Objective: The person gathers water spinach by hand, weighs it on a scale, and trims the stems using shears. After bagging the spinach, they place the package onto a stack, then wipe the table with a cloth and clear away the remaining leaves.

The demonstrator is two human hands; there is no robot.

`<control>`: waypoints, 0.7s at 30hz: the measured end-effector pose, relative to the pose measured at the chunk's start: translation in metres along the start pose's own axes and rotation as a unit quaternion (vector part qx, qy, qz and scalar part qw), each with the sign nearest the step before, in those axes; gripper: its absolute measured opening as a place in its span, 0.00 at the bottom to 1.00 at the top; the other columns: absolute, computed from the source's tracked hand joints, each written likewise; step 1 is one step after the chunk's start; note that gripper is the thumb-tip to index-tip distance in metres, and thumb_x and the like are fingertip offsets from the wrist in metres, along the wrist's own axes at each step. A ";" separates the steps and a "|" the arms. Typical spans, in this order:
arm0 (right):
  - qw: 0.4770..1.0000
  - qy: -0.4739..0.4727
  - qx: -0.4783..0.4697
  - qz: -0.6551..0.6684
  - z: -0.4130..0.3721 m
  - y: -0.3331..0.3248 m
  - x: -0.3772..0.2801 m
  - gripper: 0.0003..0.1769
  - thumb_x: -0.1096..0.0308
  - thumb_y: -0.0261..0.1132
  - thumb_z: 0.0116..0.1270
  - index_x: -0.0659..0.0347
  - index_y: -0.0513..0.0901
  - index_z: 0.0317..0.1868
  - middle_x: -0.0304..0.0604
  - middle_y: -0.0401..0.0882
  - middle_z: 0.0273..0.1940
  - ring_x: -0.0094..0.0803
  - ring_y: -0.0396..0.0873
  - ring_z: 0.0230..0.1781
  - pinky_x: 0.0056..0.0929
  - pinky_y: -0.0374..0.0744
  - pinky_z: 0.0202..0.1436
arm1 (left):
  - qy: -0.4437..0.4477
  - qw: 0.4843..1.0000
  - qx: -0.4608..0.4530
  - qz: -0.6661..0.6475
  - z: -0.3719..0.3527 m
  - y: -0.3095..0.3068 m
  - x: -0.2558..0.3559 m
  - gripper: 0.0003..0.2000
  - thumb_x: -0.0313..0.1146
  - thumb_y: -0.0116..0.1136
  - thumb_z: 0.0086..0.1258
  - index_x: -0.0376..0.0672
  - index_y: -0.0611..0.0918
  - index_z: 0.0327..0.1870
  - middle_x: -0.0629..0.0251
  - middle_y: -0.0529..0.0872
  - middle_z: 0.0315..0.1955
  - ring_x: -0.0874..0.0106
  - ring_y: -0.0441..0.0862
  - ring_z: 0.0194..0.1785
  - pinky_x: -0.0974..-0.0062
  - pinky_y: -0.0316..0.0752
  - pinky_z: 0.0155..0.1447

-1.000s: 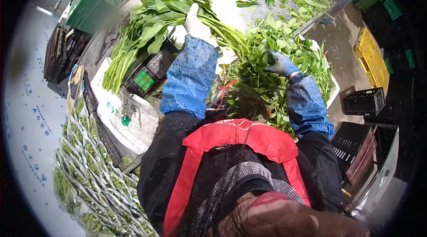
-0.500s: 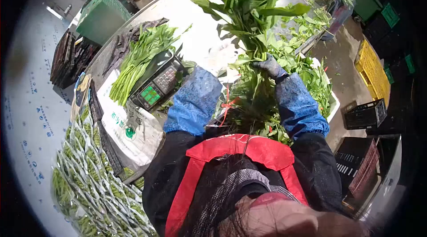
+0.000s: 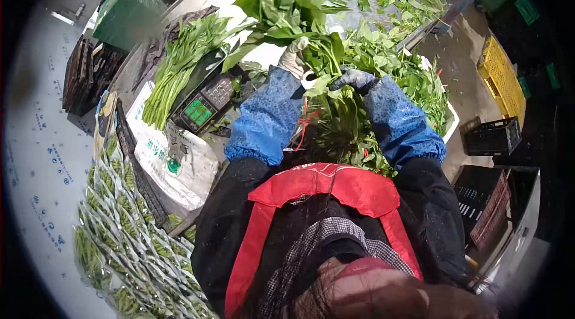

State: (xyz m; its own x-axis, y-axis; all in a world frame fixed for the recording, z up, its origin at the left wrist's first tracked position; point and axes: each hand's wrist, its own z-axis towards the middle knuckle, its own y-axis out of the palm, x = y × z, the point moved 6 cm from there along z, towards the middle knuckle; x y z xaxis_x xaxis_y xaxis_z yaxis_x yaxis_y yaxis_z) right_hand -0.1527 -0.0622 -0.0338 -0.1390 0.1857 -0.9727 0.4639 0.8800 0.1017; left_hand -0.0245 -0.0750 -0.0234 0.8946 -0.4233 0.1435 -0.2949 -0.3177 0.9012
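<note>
A bunch of broad-leaved leafy greens (image 3: pixel 287 17) lies tilted over the table, its leaves pointing up and left. My left hand (image 3: pixel 293 58), in a pale glove, is closed around the lower part of the bunch. At its stem end my right hand (image 3: pixel 354 79), in a dark grey glove, has its fingers pressed together against the greens; the fingertips are partly hidden by leaves. Below my hands is a heap of more greens (image 3: pixel 344 121), with a red tie (image 3: pixel 306 120) beside it. A digital scale (image 3: pixel 206 100) with a lit green display carries another bunch of long-stemmed greens (image 3: pixel 179 70).
Loose leaves (image 3: pixel 407 11) are scattered at the table's far right. A white tub (image 3: pixel 452 121) of greens stands at right. Bagged greens (image 3: pixel 120 235) are piled at lower left, near a white printed sack (image 3: pixel 179 166). A yellow crate (image 3: pixel 502 85) and a green box (image 3: pixel 129 14) stand around.
The bunch, upright in my right hand before, has tipped and moved left and down. My left hand has come onto it, and my right hand has slid to its stem end.
</note>
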 end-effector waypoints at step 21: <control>0.910 0.129 0.252 -0.302 -0.065 -0.071 0.024 0.16 0.63 0.65 0.56 0.59 0.77 0.44 0.41 0.80 0.40 0.26 0.76 0.41 0.26 0.72 0.50 | 0.171 0.981 -0.038 0.080 -0.036 0.023 0.044 0.14 0.44 0.51 0.60 0.42 0.76 0.37 0.57 0.81 0.33 0.61 0.78 0.37 0.54 0.73 0.45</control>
State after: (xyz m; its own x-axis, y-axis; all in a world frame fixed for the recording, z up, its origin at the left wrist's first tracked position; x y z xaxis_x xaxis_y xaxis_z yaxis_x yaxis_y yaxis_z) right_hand -0.2459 -0.0920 -0.0511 -0.6722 -0.1110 -0.7320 0.5689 0.5553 -0.6066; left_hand 0.0202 -0.0709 0.0183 0.9031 -0.1497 0.4026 -0.4264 -0.1998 0.8822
